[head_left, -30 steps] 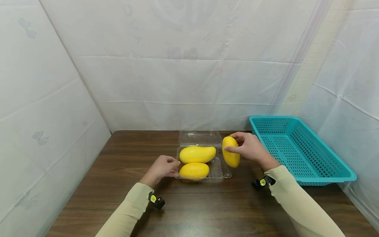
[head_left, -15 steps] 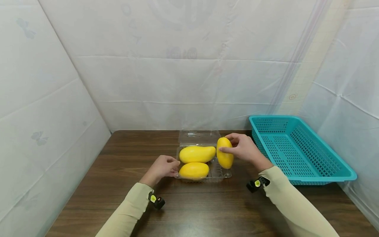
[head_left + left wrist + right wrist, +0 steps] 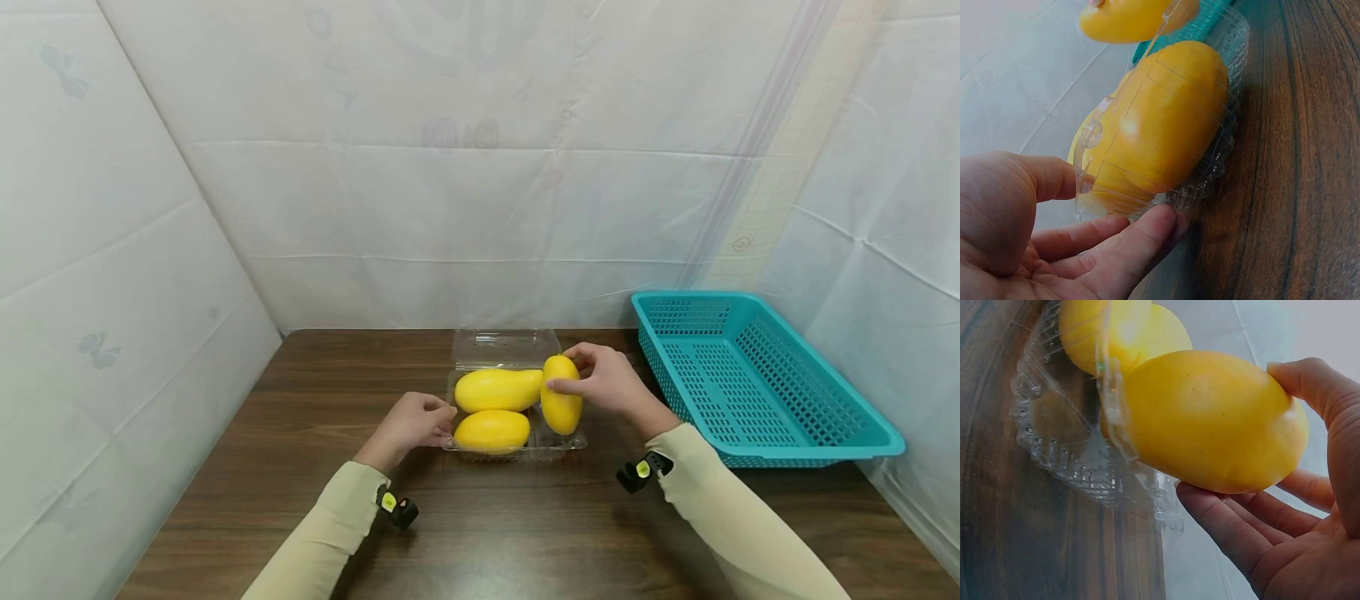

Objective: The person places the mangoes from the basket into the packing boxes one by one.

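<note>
My right hand (image 3: 611,383) holds a yellow mango (image 3: 561,404) between thumb and fingers, long side front to back. In the right wrist view this mango (image 3: 1210,419) is partly inside the rim of a clear plastic clamshell container (image 3: 1072,469). Two other mangoes lie crosswise in the container's left part: a rear mango (image 3: 495,390) and a front mango (image 3: 491,432). My left hand (image 3: 408,423) pinches the container's left front corner; the left wrist view shows the thumb (image 3: 1054,178) at the rim and the fingers against the outer wall. The clear lid (image 3: 506,348) is folded back.
A turquoise plastic basket (image 3: 825,452) stands to the right on the dark wooden table (image 3: 322,375), close to my right forearm. White sheeting (image 3: 375,208) hangs behind the table and along both sides.
My right hand has moved left and slightly nearer with the mango, from beside the container's right edge to its right part. The left hand and the container have stayed put.
</note>
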The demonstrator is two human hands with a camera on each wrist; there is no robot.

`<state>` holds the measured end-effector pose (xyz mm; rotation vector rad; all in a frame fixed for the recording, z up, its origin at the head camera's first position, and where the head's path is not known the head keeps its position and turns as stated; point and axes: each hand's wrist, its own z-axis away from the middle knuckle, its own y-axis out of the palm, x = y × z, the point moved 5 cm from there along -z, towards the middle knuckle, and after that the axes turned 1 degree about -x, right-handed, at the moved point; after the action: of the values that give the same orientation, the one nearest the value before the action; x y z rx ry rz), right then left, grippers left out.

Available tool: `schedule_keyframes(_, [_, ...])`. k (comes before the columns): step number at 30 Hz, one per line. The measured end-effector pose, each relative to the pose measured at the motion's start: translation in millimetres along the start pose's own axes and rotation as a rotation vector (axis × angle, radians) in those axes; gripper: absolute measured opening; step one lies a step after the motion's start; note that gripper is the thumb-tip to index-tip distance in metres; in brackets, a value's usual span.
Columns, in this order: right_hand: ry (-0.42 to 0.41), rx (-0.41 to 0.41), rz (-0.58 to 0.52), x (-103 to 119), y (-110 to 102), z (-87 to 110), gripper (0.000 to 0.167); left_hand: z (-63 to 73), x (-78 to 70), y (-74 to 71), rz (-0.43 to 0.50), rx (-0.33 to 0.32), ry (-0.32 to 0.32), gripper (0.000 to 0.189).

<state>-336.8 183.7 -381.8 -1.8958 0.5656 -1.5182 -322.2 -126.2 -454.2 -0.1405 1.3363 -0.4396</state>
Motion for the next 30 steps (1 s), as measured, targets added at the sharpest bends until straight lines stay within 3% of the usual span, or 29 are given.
schedule_keyframes(19, [0.014,0.007,0.038,2,23,4.6,0.053,0.8,-1.2,0.5,0.004,0.0,-0.011,0.03])
schedule_keyframes(30, [0.038,0.037,0.138,-10,34,3.3,0.056,2.0,-1.0,0.0,-0.003,-0.004,-0.01,0.031])
